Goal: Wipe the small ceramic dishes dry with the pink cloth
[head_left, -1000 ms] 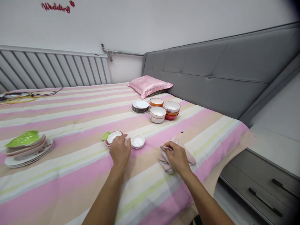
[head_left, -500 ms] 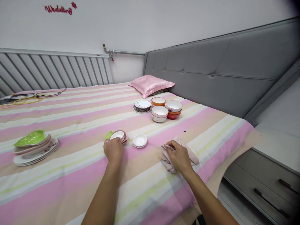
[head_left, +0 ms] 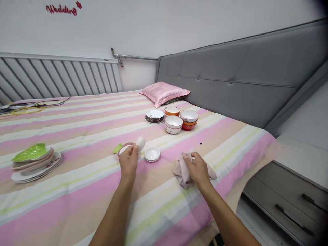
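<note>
Pinched in my left hand is a small white dish, tilted on edge and held above the bed. Just behind that hand lie a pink-rimmed dish with a white dish in it and a green leaf-shaped dish, partly hidden by my fingers. To the right of the held dish, small white dishes sit stacked on the bedspread. My right hand is closed on a crumpled pale pink cloth that rests on the bed.
Stacked bowls and a pile of plates stand farther back, before a pink pillow. At left are stacked plates topped by a green leaf dish. Cables lie far left. A grey headboard borders the right.
My left hand has lifted a small white dish off the pile and moved slightly right, tilting it. My right hand stays at the cloth, whose folds have shifted a little.
</note>
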Demonstrator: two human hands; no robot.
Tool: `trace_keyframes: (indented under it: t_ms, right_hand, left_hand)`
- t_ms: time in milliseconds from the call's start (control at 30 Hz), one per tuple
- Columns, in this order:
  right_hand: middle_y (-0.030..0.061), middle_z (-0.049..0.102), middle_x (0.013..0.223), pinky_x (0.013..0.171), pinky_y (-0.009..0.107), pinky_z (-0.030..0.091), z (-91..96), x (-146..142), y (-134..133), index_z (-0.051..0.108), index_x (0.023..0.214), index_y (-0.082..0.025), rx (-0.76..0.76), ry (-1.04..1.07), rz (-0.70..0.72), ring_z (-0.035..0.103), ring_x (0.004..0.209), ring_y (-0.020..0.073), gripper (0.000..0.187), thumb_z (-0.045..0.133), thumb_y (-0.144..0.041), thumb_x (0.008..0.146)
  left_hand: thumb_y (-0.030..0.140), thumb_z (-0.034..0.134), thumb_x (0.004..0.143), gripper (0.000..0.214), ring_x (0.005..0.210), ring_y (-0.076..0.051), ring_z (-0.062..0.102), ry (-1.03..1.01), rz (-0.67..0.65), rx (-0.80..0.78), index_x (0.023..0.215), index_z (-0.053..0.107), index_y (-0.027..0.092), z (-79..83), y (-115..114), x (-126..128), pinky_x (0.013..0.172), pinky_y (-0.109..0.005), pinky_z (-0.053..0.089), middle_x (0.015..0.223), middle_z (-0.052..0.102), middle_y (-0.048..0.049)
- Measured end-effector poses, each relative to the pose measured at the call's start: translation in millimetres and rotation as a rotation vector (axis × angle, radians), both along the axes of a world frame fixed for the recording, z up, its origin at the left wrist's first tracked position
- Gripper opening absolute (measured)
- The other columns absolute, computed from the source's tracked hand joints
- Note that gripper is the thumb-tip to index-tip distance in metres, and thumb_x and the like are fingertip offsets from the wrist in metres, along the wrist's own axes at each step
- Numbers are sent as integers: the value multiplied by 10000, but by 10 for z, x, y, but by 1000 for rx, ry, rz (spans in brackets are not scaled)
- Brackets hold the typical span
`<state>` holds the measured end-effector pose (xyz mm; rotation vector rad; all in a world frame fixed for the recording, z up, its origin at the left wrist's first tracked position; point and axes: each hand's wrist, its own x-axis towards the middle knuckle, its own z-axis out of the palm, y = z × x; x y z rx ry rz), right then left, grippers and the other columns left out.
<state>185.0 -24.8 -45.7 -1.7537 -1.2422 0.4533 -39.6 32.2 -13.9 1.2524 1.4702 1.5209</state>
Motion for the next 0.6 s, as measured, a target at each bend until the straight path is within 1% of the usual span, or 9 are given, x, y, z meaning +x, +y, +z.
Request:
trace_keyframes:
  t_ms: [67,167,200,267,367,433,500,567,600]
  right_hand:
    - [1,589,508,456,250,356,-51,5,20,549,838,-195,34,83,-19,541,474,179,329,413,-488,777]
    - [19,622,555,453,250,379,-90,-5,34,539,869,-185,61,188,-58,572,504,184,370,414,-521,775]
    - [26,634,579,454,249,385,-89,-12,33,534,878,-183,68,213,-70,579,514,184,380,415,-528,775]
    - [32,646,611,453,246,389,-63,-29,24,527,891,-177,88,242,-93,583,522,179,397,413,-541,777]
    - [26,640,606,455,244,387,24,-79,-13,524,910,-168,131,231,-102,570,508,169,412,403,-544,789]
    - [22,639,624,488,245,402,101,-137,-54,520,929,-167,160,205,-60,575,534,167,387,399,-514,808]
    - [28,649,697,555,249,429,171,-217,-102,513,957,-174,181,157,24,598,612,169,328,400,-454,831]
    - [34,652,799,638,261,445,215,-306,-149,517,973,-196,188,47,132,609,712,171,250,395,-376,850]
    - [42,648,886,705,276,447,223,-349,-166,525,980,-208,201,-34,198,604,807,177,221,391,-332,856]
  left_hand:
    - [351,581,729,272,853,-190,596,-265,-164,-21,873,631,126,3,-61,154,799,-288,440,839,665,-47]
    - [295,605,731,225,779,-169,618,-575,-346,-189,861,612,112,-41,-164,393,735,-274,480,797,666,-52]
    - [271,600,743,200,769,-160,622,-650,-385,-255,867,607,115,-63,-198,465,718,-265,490,809,666,-55]
    - [214,590,758,129,746,-142,630,-771,-408,-382,857,599,132,-107,-261,587,688,-246,506,832,667,-53]
    - [158,574,767,106,748,-141,640,-893,-435,-499,872,588,149,-166,-324,707,684,-252,525,867,667,-57]
    - [154,555,779,104,751,-154,646,-946,-463,-569,879,581,143,-200,-345,748,691,-275,533,853,667,-70]
    - [162,537,792,97,732,-161,650,-989,-495,-620,871,581,126,-225,-355,770,680,-283,539,821,665,-82]
    - [139,529,791,90,680,-143,645,-1039,-524,-632,853,589,111,-237,-357,782,643,-252,540,775,662,-74]
    - [115,525,788,85,643,-122,637,-1067,-533,-626,839,593,108,-237,-357,787,616,-221,536,745,657,-60]
